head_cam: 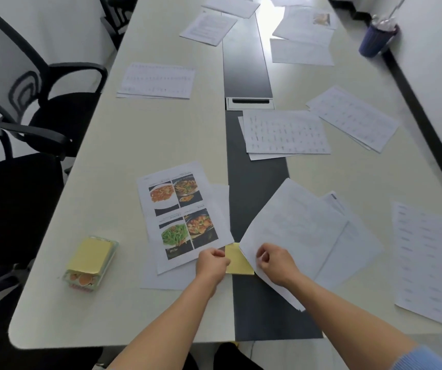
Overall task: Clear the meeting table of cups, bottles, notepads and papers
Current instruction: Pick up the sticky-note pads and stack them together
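Matt paper sheets (294, 225); smooth cream table (145, 145), dark matt centre strip (254, 172).

Both arms are stretched forward, left forearm (166, 324) and right forearm (348, 311) bare, and the hands are close together but apart. The left hand (212, 263) is curled, pinching the edge of a small yellow square paper note (238, 261). The right hand (274, 263), with a pale blue knit sleeve (422, 359) up by the elbow, pinches a raised white paper sheet (294, 222).
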`<state>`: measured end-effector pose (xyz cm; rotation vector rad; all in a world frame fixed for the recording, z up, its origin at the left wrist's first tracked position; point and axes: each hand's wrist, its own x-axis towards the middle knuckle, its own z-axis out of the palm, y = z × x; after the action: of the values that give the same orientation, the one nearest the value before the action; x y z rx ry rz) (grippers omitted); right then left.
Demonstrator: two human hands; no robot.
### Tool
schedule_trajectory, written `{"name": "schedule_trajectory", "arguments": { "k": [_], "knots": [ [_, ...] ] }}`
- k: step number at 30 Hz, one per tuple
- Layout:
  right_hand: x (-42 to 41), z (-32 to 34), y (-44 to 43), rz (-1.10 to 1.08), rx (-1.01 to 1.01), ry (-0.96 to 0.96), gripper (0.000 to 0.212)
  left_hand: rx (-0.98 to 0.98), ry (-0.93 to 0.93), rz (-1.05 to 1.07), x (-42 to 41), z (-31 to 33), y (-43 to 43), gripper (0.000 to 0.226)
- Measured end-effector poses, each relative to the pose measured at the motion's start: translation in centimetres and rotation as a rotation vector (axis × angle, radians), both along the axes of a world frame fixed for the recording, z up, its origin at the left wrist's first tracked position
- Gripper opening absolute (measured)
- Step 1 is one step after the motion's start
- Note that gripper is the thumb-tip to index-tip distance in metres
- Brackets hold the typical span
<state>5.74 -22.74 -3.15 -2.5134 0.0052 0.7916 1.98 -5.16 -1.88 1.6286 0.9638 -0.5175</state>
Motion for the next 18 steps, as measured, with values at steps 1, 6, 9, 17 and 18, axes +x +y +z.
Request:
{"name": "schedule_trajectory", "arguments": {
  "k": [1,6,9,17,18],
  "knots": [
    [0.3,-0.1,-0.2,0.000,0.000,0.014,0.014,0.024,-0.009,-0.002,0.4,-0.1,-0.5,0.010],
    [1.4,-0.1,-0.5,0.003,0.016,0.085,0.010,0.004,0.001,0.101,1.6,-0.4,-1.3,0.015],
    [1.6,-0.2,-0.5,0.013,0.018,0.090,0.011,-0.089,0.002,0.123,2.1,-0.9,-0.9,0.020],
    [2.7,0.8,0.2,-0.113,0.010,0.105,0.006,-0.146,-0.060,0.147,2.4,2.4,3.5,0.022],
    [3.0,1.3,1.0,-0.169,0.033,0.053,0.010,-0.164,-0.075,0.160,2.3,3.3,4.9,0.022]
  ]
}}
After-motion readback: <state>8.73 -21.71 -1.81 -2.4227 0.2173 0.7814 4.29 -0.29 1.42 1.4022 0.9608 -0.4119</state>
